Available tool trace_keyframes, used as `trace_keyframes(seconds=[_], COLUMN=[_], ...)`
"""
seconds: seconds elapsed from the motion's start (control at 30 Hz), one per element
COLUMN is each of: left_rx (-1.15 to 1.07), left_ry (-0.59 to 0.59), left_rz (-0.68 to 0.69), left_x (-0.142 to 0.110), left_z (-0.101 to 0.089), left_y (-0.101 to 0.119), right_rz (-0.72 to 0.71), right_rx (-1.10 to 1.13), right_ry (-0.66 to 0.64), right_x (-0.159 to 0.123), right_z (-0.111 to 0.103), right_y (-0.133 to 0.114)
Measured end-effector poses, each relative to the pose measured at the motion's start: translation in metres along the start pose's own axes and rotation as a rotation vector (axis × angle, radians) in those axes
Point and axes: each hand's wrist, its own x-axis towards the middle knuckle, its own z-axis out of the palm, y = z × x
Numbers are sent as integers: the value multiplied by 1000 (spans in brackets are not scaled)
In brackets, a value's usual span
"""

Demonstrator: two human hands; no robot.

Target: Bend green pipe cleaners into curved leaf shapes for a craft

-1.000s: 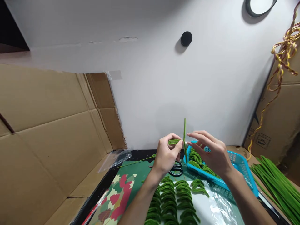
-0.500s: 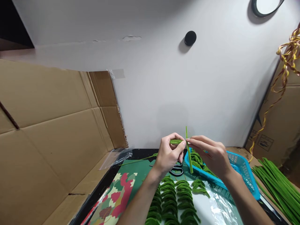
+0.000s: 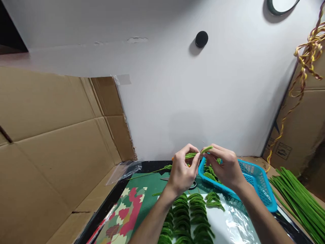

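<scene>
My left hand (image 3: pixel 183 169) is closed, pinching a looped green pipe cleaner (image 3: pixel 190 155) between thumb and fingers. Close against its fingertips, my right hand (image 3: pixel 224 166) pinches a green length (image 3: pixel 207 149) whose end points up and to the right. The fingers cover the spot where the two parts meet. Beneath my hands lie scissors (image 3: pixel 193 185), partly hidden by my left hand. Rows of curved green pipe cleaner pieces (image 3: pixel 180 217) rest on a white sheet (image 3: pixel 219 230) between my forearms.
A blue basket (image 3: pixel 273 203) with bent green pieces stands behind my right hand. To its right lies a bundle of straight green pipe cleaners (image 3: pixel 302 200). Cardboard (image 3: pixel 58 162) walls the left side. A camouflage-patterned sheet (image 3: pixel 127 213) lies on the green mat (image 3: pixel 149 183).
My right hand has closed on the green length, which stood upright across my left fingertips and now leans over to the right. Both hands stay close together.
</scene>
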Motion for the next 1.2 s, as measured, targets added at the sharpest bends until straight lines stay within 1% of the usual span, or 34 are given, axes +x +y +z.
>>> trace_keyframes(seconds=[0.07, 0.1, 0.23, 0.3, 0.37, 0.4, 0.43, 0.47, 0.53, 0.6, 0.63, 0.7, 0.77, 0.83, 0.93, 1.03, 1.2], left_rx=[131, 211, 547, 676, 736, 719, 670, 593, 373, 131, 26, -132, -223, -283, -354, -419, -439], left_ry=[1, -1, -28, -61, -88, -91, -82, -65, -18, 21, 28, 33, 30, 19, -24, -60, -45], left_rz=[78, 141, 500, 647, 710, 698, 651, 574, 345, 113, 29, -71, -112, -136, -161, -176, -177], left_x=[-1, -1, 1, 2, 2, 2, 3, 3, 3, 4, 4, 6, 8, 9, 11, 11, 10], left_z=[1, 1, -1, -2, -2, -1, 0, 2, 6, 9, 9, 8, 6, 3, 2, 2, 0], left_y=[-1, -3, -11, -15, -19, -20, -20, -21, -19, -17, -16, -14, -13, -13, -12, -10, -4], right_rz=[112, 175, 407, 483, 528, 539, 540, 525, 443, 287, 191, -4, -149, -218, -255, -281, -298], right_rx=[102, 161, 370, 433, 464, 459, 438, 398, 272, 102, 17, -127, -228, -309, -381, -362, -298], right_ry=[-48, -76, -193, -252, -295, -302, -294, -269, -179, -72, -22, 65, 128, 156, 139, 113, 117], right_x=[2, 3, 6, 5, 5, 4, 4, 4, 3, 3, 3, 1, -1, -4, -7, -7, -5], right_z=[-3, -5, -12, -15, -17, -17, -17, -17, -16, -13, -12, -9, -6, -5, -6, -9, -13], right_y=[-2, -3, -1, 2, 6, 7, 7, 6, 4, 2, 1, 3, 6, 10, 14, 14, 15])
